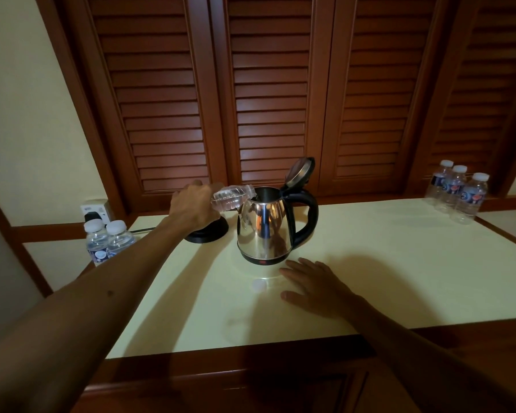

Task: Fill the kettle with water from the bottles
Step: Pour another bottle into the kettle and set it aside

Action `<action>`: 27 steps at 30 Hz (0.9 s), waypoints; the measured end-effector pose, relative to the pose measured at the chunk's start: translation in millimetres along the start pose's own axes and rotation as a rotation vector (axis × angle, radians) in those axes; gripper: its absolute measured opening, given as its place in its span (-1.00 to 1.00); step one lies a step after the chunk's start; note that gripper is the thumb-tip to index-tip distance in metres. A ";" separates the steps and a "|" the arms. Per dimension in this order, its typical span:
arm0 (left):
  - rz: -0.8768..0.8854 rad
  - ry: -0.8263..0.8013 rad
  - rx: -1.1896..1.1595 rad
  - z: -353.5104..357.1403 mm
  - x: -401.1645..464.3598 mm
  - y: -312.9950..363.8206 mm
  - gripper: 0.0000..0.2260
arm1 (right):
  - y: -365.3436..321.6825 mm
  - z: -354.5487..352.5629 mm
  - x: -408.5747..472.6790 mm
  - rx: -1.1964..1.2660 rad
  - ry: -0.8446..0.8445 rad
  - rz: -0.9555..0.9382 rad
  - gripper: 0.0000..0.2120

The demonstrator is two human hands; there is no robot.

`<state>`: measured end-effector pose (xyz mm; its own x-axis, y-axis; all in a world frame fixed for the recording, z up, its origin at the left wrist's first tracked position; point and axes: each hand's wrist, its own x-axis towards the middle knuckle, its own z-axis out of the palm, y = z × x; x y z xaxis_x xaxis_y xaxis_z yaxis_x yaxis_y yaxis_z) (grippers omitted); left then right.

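The table [370, 263] has a smooth, pale yellow top with a dark wood edge. Behind it stand brown wooden shutter doors [268, 99] with many thin slats. The wall [27, 99] to the left is cream, and a white wall socket [96, 208] sits on it with a black plug in it.

The left hand [192, 205] grips one clear water bottle [233, 196] by its bottom end, fingers curled round it. The bottle is tipped on its side, and its open mouth sits at the top opening of the kettle, just right of the hand. There is one shiny steel kettle [264, 231] with a black handle, standing on the table, and its lid [300, 171] is flipped up. Under the gripping hand lies one round black kettle base [206, 235], touching nothing but the table.

The right hand [313, 283] rests flat on the table with its fingers spread, holding nothing, nearer the person than the kettle. Just left of this hand lies one white bottle cap [259, 284].

Far below and left of the gripping hand stand two capped bottles [109, 241], side by side. Well off to the right, at the far table corner, stand three more capped bottles [456, 190] in a close bunch. That makes six bottles.
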<state>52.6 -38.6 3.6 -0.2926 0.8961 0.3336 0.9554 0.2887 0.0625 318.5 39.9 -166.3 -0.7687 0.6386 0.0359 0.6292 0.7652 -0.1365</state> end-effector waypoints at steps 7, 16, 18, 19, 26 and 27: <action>0.003 0.008 -0.005 -1.5 0.8 -1.7 -0.52 | 0.3 1.7 -0.3 0.013 0.010 0.013 -0.36; 0.063 0.035 0.014 2.0 10.8 -10.0 -0.44 | -3.8 -3.1 -3.5 0.012 0.016 0.009 -0.36; 0.067 0.038 0.004 4.1 14.0 -12.7 -0.40 | -3.9 -3.8 -3.6 0.012 0.005 0.010 -0.35; 0.069 0.039 0.003 4.9 15.3 -13.7 -0.39 | -3.8 -4.1 -3.7 0.013 0.000 0.011 -0.35; 0.119 0.043 0.011 4.4 20.1 -18.5 -0.36 | -3.1 -2.4 -3.3 0.035 0.006 0.022 -0.34; 0.120 0.041 0.013 4.4 20.9 -19.2 -0.35 | -3.0 -2.3 -3.1 0.037 0.006 0.022 -0.34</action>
<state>27.9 -23.9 5.2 -0.1745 0.9099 0.3762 0.9827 0.1852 0.0078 319.2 35.9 -163.7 -0.7541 0.6556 0.0388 0.6411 0.7476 -0.1736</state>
